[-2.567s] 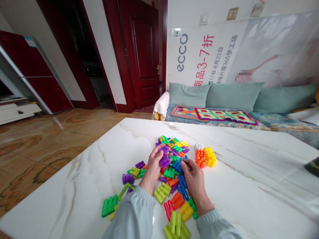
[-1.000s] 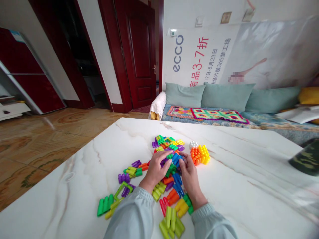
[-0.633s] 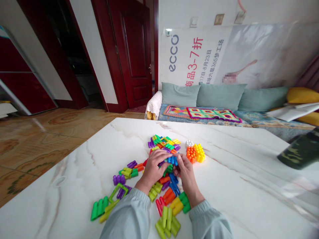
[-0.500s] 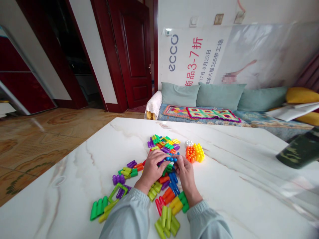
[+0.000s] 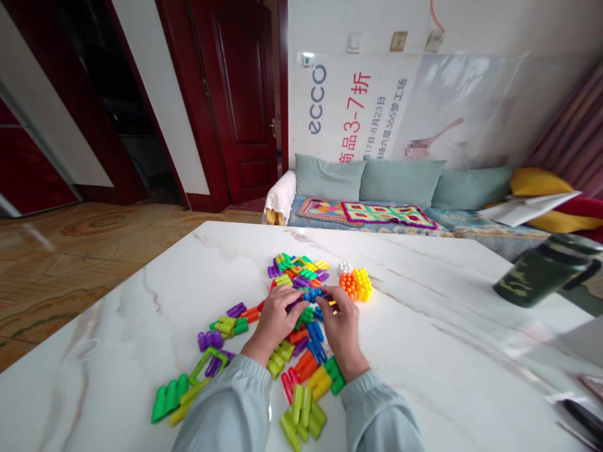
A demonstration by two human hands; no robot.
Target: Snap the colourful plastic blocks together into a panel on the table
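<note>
A small cluster of blue balls [image 5: 313, 294] is between my two hands, over the middle of the table. My left hand [image 5: 277, 317] pinches its left side between thumb and fingers. On the opposite side, my right hand [image 5: 341, 320] closes thumb and fingertips on the same cluster; its fingers partly cover it. Just beyond the right hand sit joined balls in white [image 5: 345, 268], orange [image 5: 347, 287] and yellow [image 5: 362, 285]. Below and around both hands lie tube-shaped plastic building pieces, among them blue ones [image 5: 316, 342], orange ones [image 5: 306, 364] and light green ones [image 5: 304, 414].
The white marbled table [image 5: 424, 376] carries a mixed pile of pieces [image 5: 301, 269] beyond my hands. Green tubes [image 5: 170, 398] and a light green frame [image 5: 207, 363] lie at left. A camouflage mug [image 5: 537, 273] stands at right. A sofa with cushions [image 5: 402, 179] is behind.
The view has turned right, so the scene sits further left. My right hand's fingers have come over the right side of the blue balls, and both hands still hold them.
</note>
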